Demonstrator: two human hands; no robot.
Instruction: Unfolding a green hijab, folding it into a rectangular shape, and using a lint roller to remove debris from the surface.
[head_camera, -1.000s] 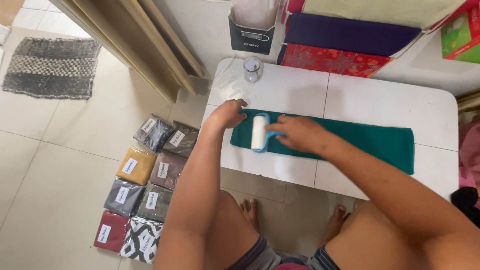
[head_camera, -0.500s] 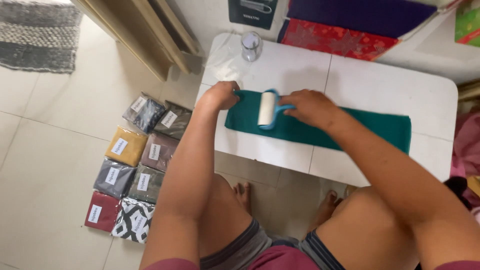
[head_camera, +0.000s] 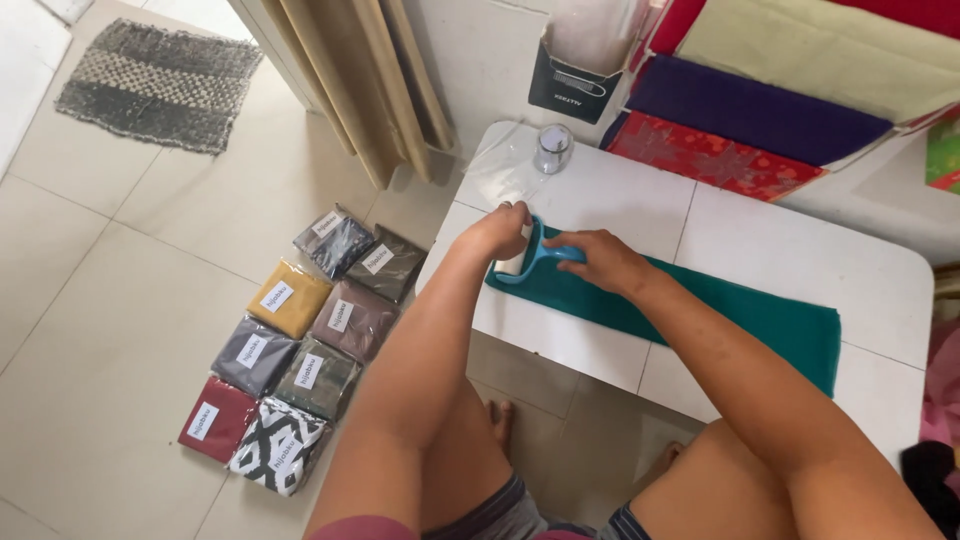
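Lint roller (head_camera: 530, 255), blue-handled, gripped in our right hand (head_camera: 600, 262), has moved to the green cloth's (head_camera: 700, 305) left end on the white table (head_camera: 620, 200), where our left hand (head_camera: 497, 232) is pressing, fingers curled together.

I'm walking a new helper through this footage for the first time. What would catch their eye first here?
Most striking is the long teal cloth spread across the white table, with the right hand holding a blue-handled lint roller at its left end and the left hand touching that end. Next, the grid of bagged folded fabrics on the tiled floor, left of the table.
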